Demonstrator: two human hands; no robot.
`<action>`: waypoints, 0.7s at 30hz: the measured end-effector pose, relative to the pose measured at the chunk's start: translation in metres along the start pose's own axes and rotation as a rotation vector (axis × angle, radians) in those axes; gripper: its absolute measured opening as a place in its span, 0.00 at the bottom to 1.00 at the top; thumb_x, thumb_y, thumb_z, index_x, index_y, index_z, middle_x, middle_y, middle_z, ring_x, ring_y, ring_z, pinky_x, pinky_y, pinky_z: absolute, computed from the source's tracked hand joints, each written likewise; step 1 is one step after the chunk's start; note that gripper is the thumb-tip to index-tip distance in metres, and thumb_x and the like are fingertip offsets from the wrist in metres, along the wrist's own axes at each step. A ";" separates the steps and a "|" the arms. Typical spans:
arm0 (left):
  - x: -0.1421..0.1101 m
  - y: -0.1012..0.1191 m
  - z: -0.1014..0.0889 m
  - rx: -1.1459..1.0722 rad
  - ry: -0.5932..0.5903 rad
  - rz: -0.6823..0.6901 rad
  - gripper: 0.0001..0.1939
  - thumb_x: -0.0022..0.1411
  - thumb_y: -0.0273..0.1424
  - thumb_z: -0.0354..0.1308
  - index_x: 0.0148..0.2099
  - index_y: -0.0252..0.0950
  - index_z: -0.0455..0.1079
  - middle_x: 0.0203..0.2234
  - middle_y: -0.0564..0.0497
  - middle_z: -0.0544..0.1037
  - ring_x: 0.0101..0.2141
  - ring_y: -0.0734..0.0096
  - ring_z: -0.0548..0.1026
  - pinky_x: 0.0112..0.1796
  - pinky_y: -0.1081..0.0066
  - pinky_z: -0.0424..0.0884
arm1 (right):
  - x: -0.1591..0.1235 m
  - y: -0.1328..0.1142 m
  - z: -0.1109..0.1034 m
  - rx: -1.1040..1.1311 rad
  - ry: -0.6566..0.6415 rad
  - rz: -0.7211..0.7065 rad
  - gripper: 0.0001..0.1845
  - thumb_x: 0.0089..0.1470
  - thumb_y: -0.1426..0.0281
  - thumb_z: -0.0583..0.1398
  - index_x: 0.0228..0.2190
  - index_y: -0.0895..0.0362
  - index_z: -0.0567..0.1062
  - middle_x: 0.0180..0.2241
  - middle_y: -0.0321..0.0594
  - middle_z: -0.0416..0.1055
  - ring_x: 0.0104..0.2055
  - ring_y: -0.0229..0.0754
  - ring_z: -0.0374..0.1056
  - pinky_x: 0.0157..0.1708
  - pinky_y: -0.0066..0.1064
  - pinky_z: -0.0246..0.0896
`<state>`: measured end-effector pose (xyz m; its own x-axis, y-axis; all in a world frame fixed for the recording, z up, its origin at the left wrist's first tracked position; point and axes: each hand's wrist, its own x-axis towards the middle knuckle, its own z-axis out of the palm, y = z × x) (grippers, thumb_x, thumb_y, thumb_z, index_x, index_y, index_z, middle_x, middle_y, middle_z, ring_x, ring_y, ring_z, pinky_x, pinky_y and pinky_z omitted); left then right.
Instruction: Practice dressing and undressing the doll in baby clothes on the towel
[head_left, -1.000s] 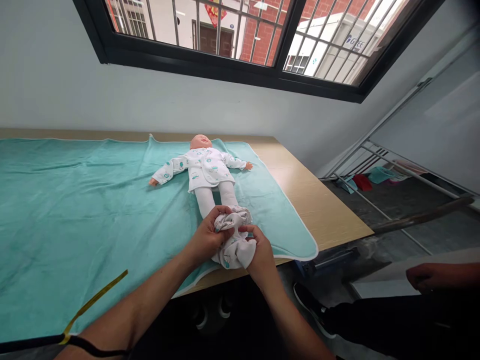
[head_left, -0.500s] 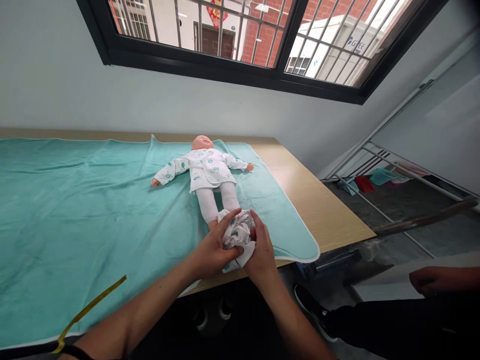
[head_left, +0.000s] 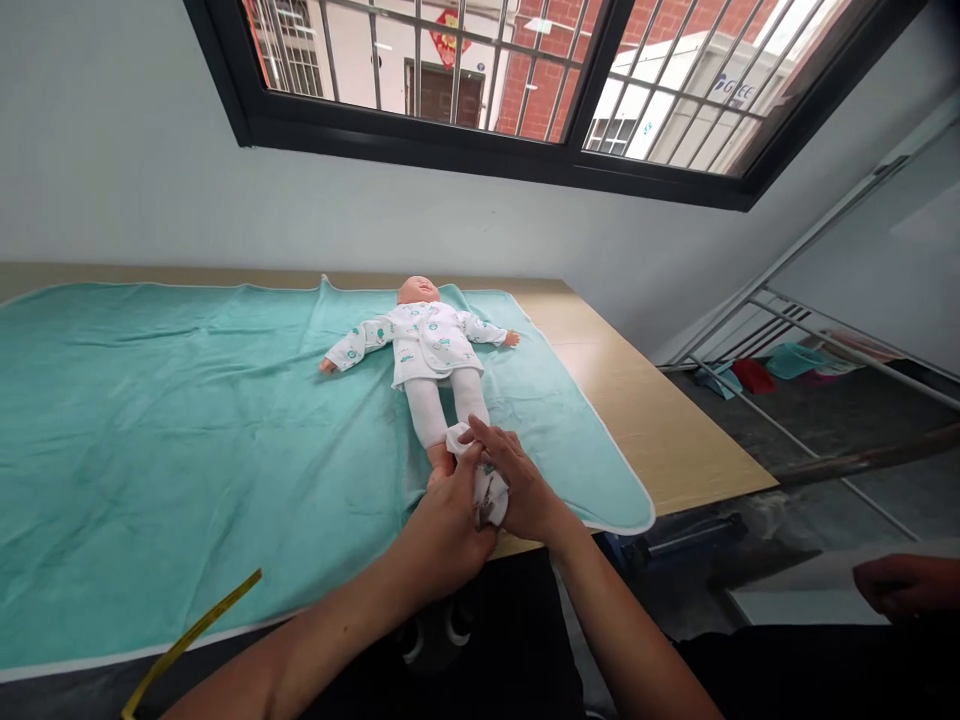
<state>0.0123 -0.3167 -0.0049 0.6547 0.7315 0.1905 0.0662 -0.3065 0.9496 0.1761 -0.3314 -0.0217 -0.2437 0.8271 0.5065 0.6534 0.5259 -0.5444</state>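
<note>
A baby doll (head_left: 435, 340) lies on its back in a white printed top, its white legs pointing toward me. Between my hands is a bunched white printed baby garment (head_left: 491, 497), gathered at the end of the doll's right-side leg in the view. My left hand (head_left: 450, 520) grips it from the left, beside the doll's bare foot (head_left: 439, 462). From the other side, my right hand (head_left: 521, 480) has its fingers closed over the cloth's upper edge. The doll's other foot is hidden by the cloth and my fingers.
A teal blanket (head_left: 225, 430) with white edging covers much of the wooden table (head_left: 637, 400). A yellow strip (head_left: 195, 625) sticks up at lower left. Another person's hand (head_left: 907, 585) is at the right edge. A metal frame (head_left: 795, 435) stands beyond the table.
My right hand's fingers have come over the garment toward my left hand, and the cloth is gathered more tightly. The whole view has shifted slightly.
</note>
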 end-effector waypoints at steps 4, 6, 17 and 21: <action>-0.001 -0.007 0.003 -0.008 0.126 -0.062 0.38 0.56 0.19 0.56 0.66 0.43 0.52 0.56 0.43 0.70 0.52 0.57 0.72 0.51 0.58 0.68 | 0.004 -0.001 -0.002 -0.039 -0.037 0.036 0.45 0.51 0.77 0.60 0.66 0.48 0.51 0.47 0.40 0.73 0.50 0.46 0.67 0.51 0.40 0.56; -0.002 -0.011 0.003 -0.018 0.169 -0.102 0.38 0.56 0.19 0.56 0.66 0.43 0.51 0.49 0.46 0.75 0.45 0.60 0.76 0.46 0.61 0.71 | 0.006 -0.003 -0.003 -0.076 -0.086 0.044 0.45 0.48 0.78 0.60 0.65 0.49 0.53 0.45 0.38 0.74 0.52 0.47 0.67 0.50 0.39 0.55; -0.032 -0.039 0.012 0.165 0.482 -0.007 0.36 0.53 0.17 0.56 0.63 0.44 0.59 0.53 0.47 0.73 0.50 0.58 0.73 0.52 0.59 0.68 | 0.009 -0.010 -0.007 -0.243 -0.273 0.070 0.18 0.47 0.75 0.63 0.42 0.50 0.77 0.39 0.39 0.75 0.45 0.47 0.67 0.46 0.38 0.52; -0.034 -0.041 0.011 0.191 0.470 -0.119 0.37 0.52 0.14 0.51 0.63 0.42 0.58 0.50 0.47 0.76 0.47 0.61 0.75 0.49 0.61 0.71 | 0.017 -0.017 -0.003 -0.389 -0.378 0.032 0.29 0.47 0.79 0.61 0.52 0.52 0.70 0.44 0.42 0.72 0.45 0.46 0.65 0.49 0.38 0.54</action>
<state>-0.0044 -0.3358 -0.0535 0.2283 0.9492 0.2167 0.2842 -0.2779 0.9176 0.1626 -0.3270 -0.0016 -0.4131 0.8929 0.1793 0.8643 0.4464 -0.2320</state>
